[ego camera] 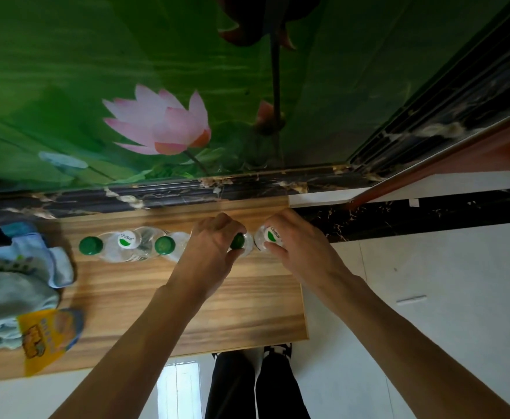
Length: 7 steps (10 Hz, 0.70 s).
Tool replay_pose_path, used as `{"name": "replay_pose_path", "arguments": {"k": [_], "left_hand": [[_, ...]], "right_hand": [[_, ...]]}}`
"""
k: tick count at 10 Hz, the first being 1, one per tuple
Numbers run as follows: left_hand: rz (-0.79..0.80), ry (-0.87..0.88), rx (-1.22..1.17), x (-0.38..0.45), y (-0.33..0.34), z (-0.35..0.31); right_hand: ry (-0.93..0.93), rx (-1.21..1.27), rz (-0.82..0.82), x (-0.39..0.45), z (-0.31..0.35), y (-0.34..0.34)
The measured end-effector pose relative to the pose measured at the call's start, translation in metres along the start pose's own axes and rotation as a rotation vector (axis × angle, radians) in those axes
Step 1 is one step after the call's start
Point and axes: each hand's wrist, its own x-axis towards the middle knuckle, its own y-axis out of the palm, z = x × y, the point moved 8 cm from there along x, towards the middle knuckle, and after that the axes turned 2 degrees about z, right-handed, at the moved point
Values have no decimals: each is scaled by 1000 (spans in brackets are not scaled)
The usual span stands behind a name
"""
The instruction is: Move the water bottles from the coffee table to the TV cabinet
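Seen from above, several clear water bottles stand in a row along the back of the wooden TV cabinet [223, 303]. From the left: a green-capped bottle [90, 245], a white-capped bottle [126, 240], and another green-capped bottle [164, 245]. My left hand [208, 252] is closed around a green-capped bottle [238, 241] just below its cap. My right hand [296, 243] grips a white-capped bottle [272, 236] at the row's right end, close to the cabinet's right edge. Both held bottles are upright and seem to rest on the cabinet top.
A pile of light blue cloth [15, 285] and a yellow packet [43, 337] lie at the cabinet's left end. A lotus mural wall [157, 122] with a dark marble border rises behind. White tiled floor [429, 297] lies to the right; my legs [256, 385] are below.
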Motion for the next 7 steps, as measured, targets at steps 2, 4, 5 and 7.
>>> {"name": "replay_pose_path", "arguments": {"k": [2, 4, 5, 7], "left_hand": [[-49, -45, 87, 3, 4, 5], [-89, -44, 170, 8, 2, 4], [-63, -50, 194, 9, 5, 4], [-23, -70, 185, 1, 1, -1]], "right_hand": [[-13, -3, 0, 1, -2, 7], [9, 30, -25, 1, -6, 3], [24, 48, 4, 0, -8, 5], [29, -32, 4, -15, -2, -13]]}}
